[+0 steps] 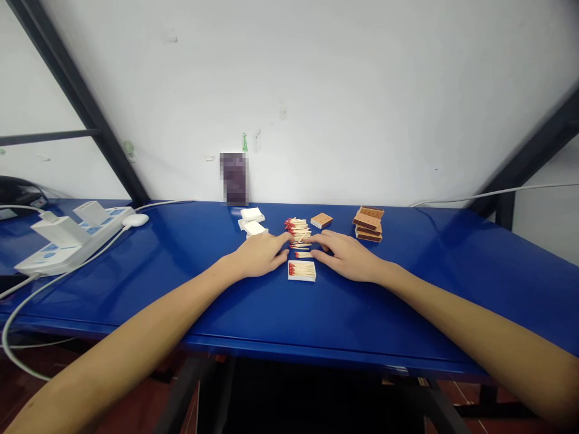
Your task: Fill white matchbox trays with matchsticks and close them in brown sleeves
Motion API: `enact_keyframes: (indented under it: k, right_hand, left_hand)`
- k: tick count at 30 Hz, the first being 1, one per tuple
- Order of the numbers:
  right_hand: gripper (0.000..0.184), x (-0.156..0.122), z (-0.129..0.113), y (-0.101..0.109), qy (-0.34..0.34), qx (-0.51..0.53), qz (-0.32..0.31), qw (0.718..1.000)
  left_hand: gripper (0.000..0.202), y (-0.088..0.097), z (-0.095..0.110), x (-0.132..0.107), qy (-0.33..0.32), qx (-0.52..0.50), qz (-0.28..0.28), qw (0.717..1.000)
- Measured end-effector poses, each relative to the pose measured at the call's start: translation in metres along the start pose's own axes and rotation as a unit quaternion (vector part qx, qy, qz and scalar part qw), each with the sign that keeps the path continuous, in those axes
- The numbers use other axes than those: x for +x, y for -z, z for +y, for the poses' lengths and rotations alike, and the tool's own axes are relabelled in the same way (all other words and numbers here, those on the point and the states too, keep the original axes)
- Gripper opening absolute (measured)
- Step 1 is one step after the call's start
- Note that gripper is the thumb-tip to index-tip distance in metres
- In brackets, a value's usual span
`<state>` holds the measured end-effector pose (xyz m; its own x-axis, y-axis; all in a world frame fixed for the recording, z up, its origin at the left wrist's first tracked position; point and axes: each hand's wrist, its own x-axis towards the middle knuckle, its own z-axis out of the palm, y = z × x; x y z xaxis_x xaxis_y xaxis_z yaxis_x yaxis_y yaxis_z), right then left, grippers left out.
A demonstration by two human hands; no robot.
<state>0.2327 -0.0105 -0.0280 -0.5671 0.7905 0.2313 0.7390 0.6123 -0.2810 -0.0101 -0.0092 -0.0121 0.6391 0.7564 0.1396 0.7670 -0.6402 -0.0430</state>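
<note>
A pile of red-headed matches (297, 228) lies on the blue table, with a few matches (304, 255) apart just in front of it. My left hand (262, 253) rests at the pile's left side, its index fingertip against the match heads and thumb spread away. From the right, my right hand (350, 256) reaches to the bare match ends, index finger and thumb apart. Nearer to me sits a white matchbox tray (302, 278) holding several matches. Beyond my left hand are several white trays (252, 215), partly hidden by it.
A brown matchbox (321, 220) lies behind my right hand. Several brown matchbox sleeves (368, 223) are stacked farther right. A white power strip (75, 241) with plugs and cables occupies the table's left. A dark pixelated rectangle (234, 179) stands against the wall.
</note>
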Motion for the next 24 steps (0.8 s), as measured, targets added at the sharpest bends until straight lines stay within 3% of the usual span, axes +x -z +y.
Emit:
enact_keyframes:
  k: [24]
  right_hand:
    - [0.033, 0.0002, -0.0002, 0.0006, 0.012, 0.006, 0.004, 1.0]
  left_hand:
    - [0.027, -0.0017, -0.0018, -0.0005, -0.009, -0.017, 0.01, 1.0]
